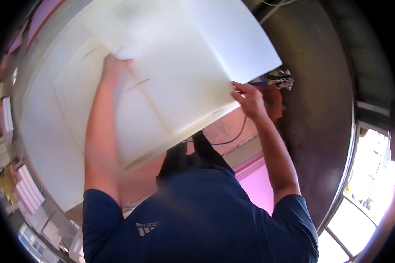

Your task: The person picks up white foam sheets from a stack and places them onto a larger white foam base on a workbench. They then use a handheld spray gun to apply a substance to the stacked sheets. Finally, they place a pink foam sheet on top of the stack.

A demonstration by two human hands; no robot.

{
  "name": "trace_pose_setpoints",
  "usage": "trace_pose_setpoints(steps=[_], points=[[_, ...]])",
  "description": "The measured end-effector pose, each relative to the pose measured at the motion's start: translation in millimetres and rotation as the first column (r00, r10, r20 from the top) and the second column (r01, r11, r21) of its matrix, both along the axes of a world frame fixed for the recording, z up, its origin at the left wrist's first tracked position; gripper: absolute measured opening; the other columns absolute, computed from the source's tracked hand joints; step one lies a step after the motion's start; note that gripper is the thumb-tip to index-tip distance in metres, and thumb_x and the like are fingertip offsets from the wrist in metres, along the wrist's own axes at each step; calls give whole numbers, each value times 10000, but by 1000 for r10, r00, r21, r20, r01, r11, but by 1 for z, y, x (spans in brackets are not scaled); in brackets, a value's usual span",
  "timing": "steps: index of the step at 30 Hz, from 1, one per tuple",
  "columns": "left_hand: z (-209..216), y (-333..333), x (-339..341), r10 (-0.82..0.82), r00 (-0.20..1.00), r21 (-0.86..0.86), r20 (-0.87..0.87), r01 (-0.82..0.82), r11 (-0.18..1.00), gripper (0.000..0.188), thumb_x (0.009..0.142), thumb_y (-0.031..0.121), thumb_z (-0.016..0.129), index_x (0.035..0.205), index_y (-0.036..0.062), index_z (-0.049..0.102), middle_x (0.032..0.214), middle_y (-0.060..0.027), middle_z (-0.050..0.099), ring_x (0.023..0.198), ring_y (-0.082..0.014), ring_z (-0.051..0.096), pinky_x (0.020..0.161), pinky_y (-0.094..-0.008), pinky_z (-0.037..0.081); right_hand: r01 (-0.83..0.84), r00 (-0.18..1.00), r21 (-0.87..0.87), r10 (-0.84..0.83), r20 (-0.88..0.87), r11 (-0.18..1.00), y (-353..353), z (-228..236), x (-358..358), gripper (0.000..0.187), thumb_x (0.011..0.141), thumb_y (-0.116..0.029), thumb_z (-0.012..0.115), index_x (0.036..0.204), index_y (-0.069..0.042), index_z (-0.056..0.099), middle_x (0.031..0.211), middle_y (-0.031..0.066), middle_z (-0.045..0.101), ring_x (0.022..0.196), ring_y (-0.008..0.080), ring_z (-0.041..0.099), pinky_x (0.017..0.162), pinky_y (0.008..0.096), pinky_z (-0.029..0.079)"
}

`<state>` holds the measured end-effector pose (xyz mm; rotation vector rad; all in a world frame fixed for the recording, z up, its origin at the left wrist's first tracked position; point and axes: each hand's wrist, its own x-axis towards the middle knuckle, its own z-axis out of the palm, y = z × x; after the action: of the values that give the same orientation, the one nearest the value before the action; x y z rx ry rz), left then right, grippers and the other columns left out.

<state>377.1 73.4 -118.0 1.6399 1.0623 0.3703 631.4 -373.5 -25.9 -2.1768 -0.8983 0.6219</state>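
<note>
Though window (371, 175) bright, surface (318, 105) dark; right grip (234, 88) closed on sheet (175, 52), left grip (114, 66) unclear.

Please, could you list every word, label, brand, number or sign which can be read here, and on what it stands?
Dark blue shirt: a pale printed mark, lettering and slanted bars; I do not copy its wording.
White sheet: thin dark lines, no readable letters.
Pink-and-white striped stack: too small to tell any text.

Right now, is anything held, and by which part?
The right hand holds the white sheet by its near-right edge; whether the left hand grips is unclear.
</note>
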Motion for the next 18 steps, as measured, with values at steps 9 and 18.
trace_pose_setpoints(steps=[9,18], points=[[21,-13,8,74,993,-119,97,-62,991,448,743,-94,745,1173,-28,638,1122,-98,709,1019,-211,658,940,-341,503,58,997,-140,-63,-33,988,9,-1,0,349,820,-172,765,1146,-54,725,1015,126,728,886,222,684,807,341,541],[30,-21,15,96,985,-125,146,-78,989,452,730,-144,716,1159,-16,649,1104,-82,712,1008,-195,651,945,-323,491,72,997,-218,-73,2,973,11,-4,5,385,825,-261,731,1153,-60,720,1058,94,743,965,240,707,852,350,549]])
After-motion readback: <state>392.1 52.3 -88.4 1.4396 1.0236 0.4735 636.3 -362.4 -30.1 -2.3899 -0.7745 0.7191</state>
